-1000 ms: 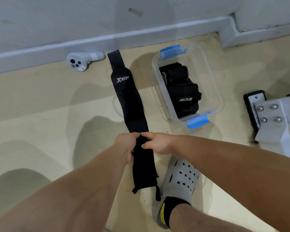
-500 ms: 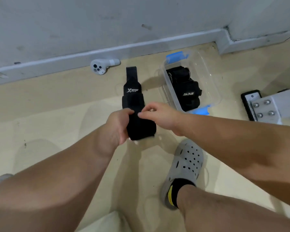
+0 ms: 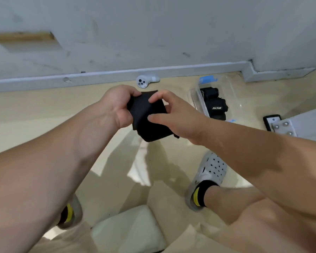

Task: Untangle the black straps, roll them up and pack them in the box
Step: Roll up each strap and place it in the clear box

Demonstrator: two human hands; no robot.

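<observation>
strap: black strap [image 3: 150,123], bunched into a short thick bundle. It's held up off the floor [image 3: 44,114] between both hands, roughly mid-picture. The bottom end sags a bit below the hands. Can't tell how tight the roll is, it's just one dark lump from up here.
left hand: left hand [image 3: 117,106] has its fingers curled round the strap's left edge, a proper grip.
right hand: right hand [image 3: 175,117] is pinching the strap's right side. Forefinger's on the top corner, thumb's pressed flat on the front face, and the other fingers are mostly hidden behind.
box: clear box [image 3: 233,99] with blue clips and an open top. It's sitting on the floor off to the right of the hands, close to the baseboard [image 3: 98,77], not touching the strap.
packed straps: packed straps [image 3: 216,107] are lying inside the box, black rolls, and one shows white lettering.
controller: white controller [image 3: 144,82] on the floor right up against the baseboard, just past the hands.
clog: grey clog [image 3: 211,170] with holes, black sock with a yellow stripe, under the right forearm. The other shoe peeks out below the left forearm.
bracket: grey metal bracket [image 3: 285,126] with bolts at the right edge, with a black block beside it.
cushion: cream cushion [image 3: 128,230] at bottom centre, between the legs.
</observation>
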